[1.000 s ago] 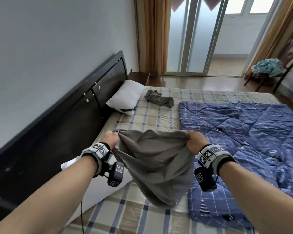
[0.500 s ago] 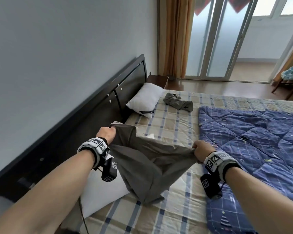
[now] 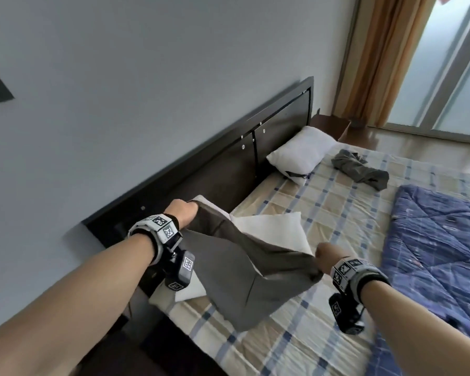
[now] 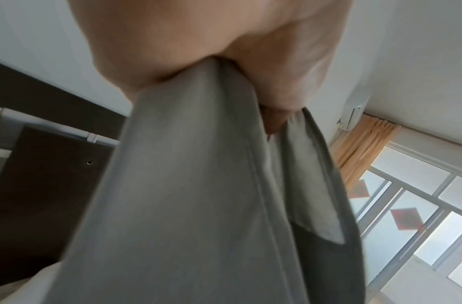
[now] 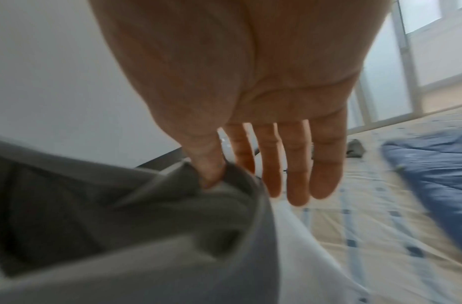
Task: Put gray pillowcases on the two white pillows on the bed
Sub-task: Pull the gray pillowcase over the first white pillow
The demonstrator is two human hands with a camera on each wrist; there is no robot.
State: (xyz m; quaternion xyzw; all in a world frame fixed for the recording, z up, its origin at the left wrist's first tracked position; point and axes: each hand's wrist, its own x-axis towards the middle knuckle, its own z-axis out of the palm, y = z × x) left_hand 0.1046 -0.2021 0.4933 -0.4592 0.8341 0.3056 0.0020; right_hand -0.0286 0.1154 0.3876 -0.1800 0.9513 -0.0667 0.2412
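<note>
Between my two hands hangs a gray pillowcase (image 3: pixel 242 275), its mouth stretched over the near white pillow (image 3: pixel 274 229) by the headboard. My left hand (image 3: pixel 186 211) grips one side of the hem at the pillow's headboard corner; in the left wrist view the fist (image 4: pixel 224 67) is closed on the fabric (image 4: pixel 198 205). My right hand (image 3: pixel 324 252) holds the other side at the pillow's near corner. The right wrist view shows the thumb (image 5: pixel 209 172) pinching the hem (image 5: pixel 146 205) while the other fingers stay straight. A second white pillow (image 3: pixel 299 153) and a crumpled gray pillowcase (image 3: pixel 360 169) lie farther up the bed.
A dark headboard (image 3: pixel 228 164) runs along the gray wall on the left. A blue quilt (image 3: pixel 440 253) covers the right of the plaid-sheeted bed (image 3: pixel 337 213). Beyond the far pillow stand a nightstand (image 3: pixel 329 126), orange curtains (image 3: pixel 377 58) and glass doors.
Both hands carried the pillowcase left toward the headboard and spread it over the near pillow. My left hand rose to the pillow's far corner, and the view turned left.
</note>
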